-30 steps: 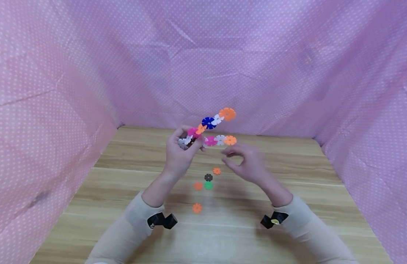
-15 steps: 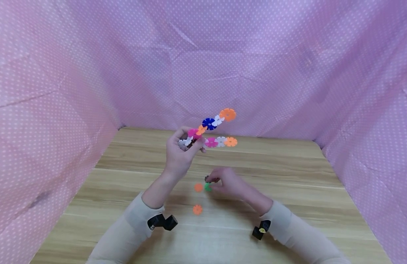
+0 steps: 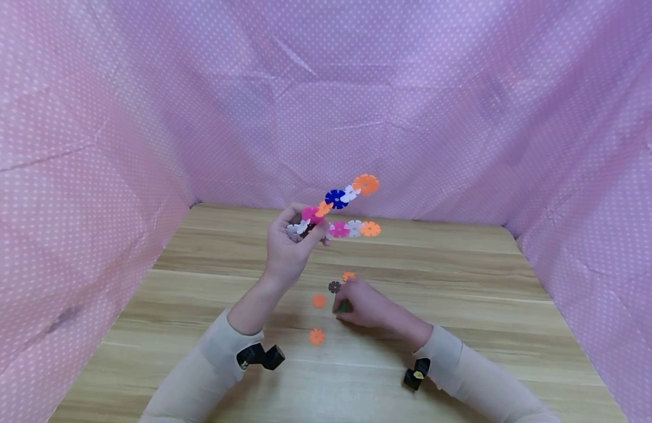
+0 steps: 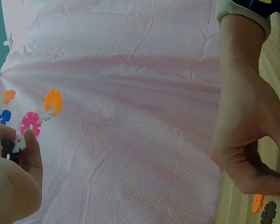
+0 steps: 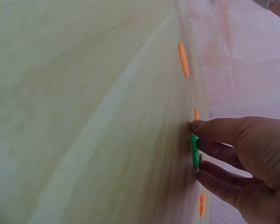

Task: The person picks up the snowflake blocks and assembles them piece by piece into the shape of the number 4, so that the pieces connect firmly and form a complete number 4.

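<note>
My left hand (image 3: 286,247) is raised over the far part of the table, gripping a chain of interlocking notched discs (image 3: 336,199). Two arms of the chain stick out to the right, in orange, white, blue and pink, each with an orange disc at its tip. In the left wrist view a black disc (image 4: 8,148) shows between those fingers. Low at the tabletop, my right hand (image 3: 369,302) has thumb and fingers bent around a green notched disc (image 3: 344,305). The right wrist view shows the green disc (image 5: 195,151) on edge to the camera, at the fingertips.
Around the right hand lie a dark brown disc (image 3: 334,287) and an orange disc (image 3: 348,276). Left of it are another orange disc (image 3: 318,301) and, nearer me, one more orange disc (image 3: 316,336). Pink dotted cloth (image 3: 326,106) walls in the wooden table (image 3: 225,282).
The right hand came down from beside the chain to the table, first over the discs, then slightly nearer me. The green disc has shifted a little right. The left hand has barely moved.
</note>
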Motion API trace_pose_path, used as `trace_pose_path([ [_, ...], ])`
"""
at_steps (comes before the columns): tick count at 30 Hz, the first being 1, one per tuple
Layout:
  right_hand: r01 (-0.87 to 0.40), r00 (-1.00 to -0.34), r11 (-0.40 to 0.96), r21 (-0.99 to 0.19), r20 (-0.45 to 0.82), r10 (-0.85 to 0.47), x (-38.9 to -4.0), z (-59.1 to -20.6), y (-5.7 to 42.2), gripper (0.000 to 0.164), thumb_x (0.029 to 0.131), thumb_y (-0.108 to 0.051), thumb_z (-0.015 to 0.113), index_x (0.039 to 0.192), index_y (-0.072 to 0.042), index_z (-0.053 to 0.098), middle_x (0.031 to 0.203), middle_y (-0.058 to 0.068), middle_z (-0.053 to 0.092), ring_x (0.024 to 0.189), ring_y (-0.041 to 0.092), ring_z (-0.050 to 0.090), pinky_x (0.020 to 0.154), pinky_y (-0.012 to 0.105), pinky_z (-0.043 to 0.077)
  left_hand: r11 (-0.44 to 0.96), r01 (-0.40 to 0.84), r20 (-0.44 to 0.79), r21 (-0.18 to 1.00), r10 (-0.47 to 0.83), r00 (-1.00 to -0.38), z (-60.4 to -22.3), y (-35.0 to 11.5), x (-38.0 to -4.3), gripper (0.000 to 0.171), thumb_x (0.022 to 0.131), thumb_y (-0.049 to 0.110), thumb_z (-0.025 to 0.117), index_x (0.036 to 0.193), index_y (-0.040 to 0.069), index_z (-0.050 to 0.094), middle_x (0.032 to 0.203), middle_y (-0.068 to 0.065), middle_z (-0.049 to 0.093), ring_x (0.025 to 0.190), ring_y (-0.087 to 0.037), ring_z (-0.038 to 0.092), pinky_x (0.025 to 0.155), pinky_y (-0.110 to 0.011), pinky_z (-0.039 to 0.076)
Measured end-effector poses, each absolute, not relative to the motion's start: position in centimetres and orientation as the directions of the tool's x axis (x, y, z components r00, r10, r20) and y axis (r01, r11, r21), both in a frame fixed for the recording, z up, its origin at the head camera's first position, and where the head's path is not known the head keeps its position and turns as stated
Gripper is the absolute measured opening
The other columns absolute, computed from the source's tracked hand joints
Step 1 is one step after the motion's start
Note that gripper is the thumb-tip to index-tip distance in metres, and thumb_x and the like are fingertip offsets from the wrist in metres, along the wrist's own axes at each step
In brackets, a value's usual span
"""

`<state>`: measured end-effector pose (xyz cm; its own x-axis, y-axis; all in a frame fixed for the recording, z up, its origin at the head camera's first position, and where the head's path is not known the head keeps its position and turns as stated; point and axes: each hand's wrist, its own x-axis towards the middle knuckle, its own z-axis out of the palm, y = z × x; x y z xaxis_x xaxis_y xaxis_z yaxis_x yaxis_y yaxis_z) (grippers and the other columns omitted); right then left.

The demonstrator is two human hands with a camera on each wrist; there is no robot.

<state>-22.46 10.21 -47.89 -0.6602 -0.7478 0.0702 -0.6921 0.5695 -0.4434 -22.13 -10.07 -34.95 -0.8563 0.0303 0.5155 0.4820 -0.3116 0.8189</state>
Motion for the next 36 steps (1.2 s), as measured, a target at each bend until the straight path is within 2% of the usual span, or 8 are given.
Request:
trace_pose_path([
  [6, -0.680, -0.670, 0.592, -0.433, 0.037, -0.742, -22.1, -47.6, 10.3, 0.007, 0.091, -0.008, 0.082, 0.096, -0.013, 0.080, 0.091, -0.001, 0.077, 0.080, 0.009, 0.065, 0.070, 0.016, 0.058, -0.295, 0.483, 0.515, 0.824, 0.039, -0.856, -34.9, -10.1, -22.0, 0.021, 0.095, -0.008, 0.069, 0.102, 0.011, 0.066, 0.088, 0.004, 0.071, 0.066, -0.016, 0.072, 0.045, -0.018, 0.052],
  [11, -0.647, -0.717, 0.618, -0.447, 0.080, -0.692, -22.1, -47.2, 11.1, 0.016, 0.091, -0.003, 0.077, 0.105, -0.007, 0.080, 0.099, 0.003, 0.080, 0.086, 0.009, 0.070, 0.079, 0.023, 0.065, -0.309, 0.473, 0.508, 0.825, 0.038, -0.860, -35.0, -10.1, -22.0, 0.025, 0.095, -0.009, 0.069, 0.102, 0.016, 0.067, 0.088, 0.004, 0.071, 0.065, -0.018, 0.072, 0.054, -0.021, 0.062],
  [14, -0.608, -0.755, 0.608, -0.511, 0.136, -0.641, -22.5, -46.5, 12.1, 0.016, 0.092, 0.001, 0.075, 0.107, -0.003, 0.079, 0.101, 0.008, 0.080, 0.091, 0.016, 0.075, 0.081, 0.025, 0.068, -0.329, 0.468, 0.506, 0.820, 0.035, -0.862, -35.0, -10.1, -21.9, 0.028, 0.094, -0.010, 0.068, 0.102, 0.017, 0.067, 0.088, 0.004, 0.071, 0.065, -0.016, 0.071, 0.061, -0.024, 0.066],
  [21, -0.515, -0.838, 0.525, -0.677, 0.271, -0.474, -23.7, -43.5, 14.5, 0.017, 0.091, 0.008, 0.072, 0.105, 0.000, 0.078, 0.101, 0.013, 0.079, 0.092, 0.026, 0.077, 0.079, 0.026, 0.070, -0.313, 0.482, 0.515, 0.818, 0.028, -0.857, -35.0, -10.0, -21.9, 0.027, 0.095, -0.010, 0.068, 0.103, 0.016, 0.066, 0.088, 0.005, 0.071, 0.066, -0.012, 0.071, 0.064, -0.024, 0.067],
  [25, -0.453, -0.883, 0.402, -0.796, 0.340, -0.323, -24.0, -41.2, 15.6, 0.017, 0.093, 0.009, 0.073, 0.109, 0.004, 0.076, 0.103, 0.021, 0.079, 0.089, 0.020, 0.078, 0.079, 0.025, 0.070, -0.313, 0.480, 0.513, 0.820, 0.027, -0.858, -34.9, -10.0, -21.8, 0.026, 0.096, -0.009, 0.068, 0.102, 0.016, 0.066, 0.088, 0.005, 0.071, 0.066, -0.013, 0.071, 0.063, -0.024, 0.067],
  [29, -0.446, -0.892, 0.183, -0.876, 0.417, -0.174, -23.8, -38.4, 16.3, 0.018, 0.091, 0.014, 0.072, 0.109, 0.016, 0.070, 0.095, 0.009, 0.079, 0.082, 0.007, 0.077, 0.077, 0.024, 0.070, -0.309, 0.478, 0.509, 0.822, 0.027, -0.860, -34.8, -10.0, -21.8, 0.027, 0.096, -0.009, 0.068, 0.101, 0.018, 0.066, 0.088, 0.005, 0.071, 0.066, -0.012, 0.071, 0.059, -0.022, 0.065],
  [32, -0.500, -0.862, 0.014, -0.866, 0.496, -0.106, -23.4, -36.5, 16.4, 0.020, 0.089, 0.021, 0.068, 0.108, 0.023, 0.064, 0.092, -0.003, 0.079, 0.080, 0.007, 0.077, 0.076, 0.028, 0.070, -0.308, 0.481, 0.514, 0.821, 0.028, -0.858, -34.9, -10.0, -21.9, 0.027, 0.096, -0.009, 0.067, 0.101, 0.018, 0.066, 0.088, 0.005, 0.071, 0.066, -0.011, 0.071, 0.058, -0.021, 0.064],
  [36, -0.576, -0.809, -0.096, -0.812, 0.583, -0.079, -22.7, -34.9, 16.3, 0.022, 0.087, 0.027, 0.066, 0.107, 0.028, 0.060, 0.094, 0.000, 0.080, 0.081, 0.010, 0.079, 0.075, 0.030, 0.070, -0.314, 0.486, 0.520, 0.815, 0.030, -0.853, -34.9, -10.0, -21.9, 0.026, 0.096, -0.008, 0.067, 0.101, 0.017, 0.066, 0.088, 0.005, 0.071, 0.066, -0.010, 0.071, 0.057, -0.020, 0.063],
])
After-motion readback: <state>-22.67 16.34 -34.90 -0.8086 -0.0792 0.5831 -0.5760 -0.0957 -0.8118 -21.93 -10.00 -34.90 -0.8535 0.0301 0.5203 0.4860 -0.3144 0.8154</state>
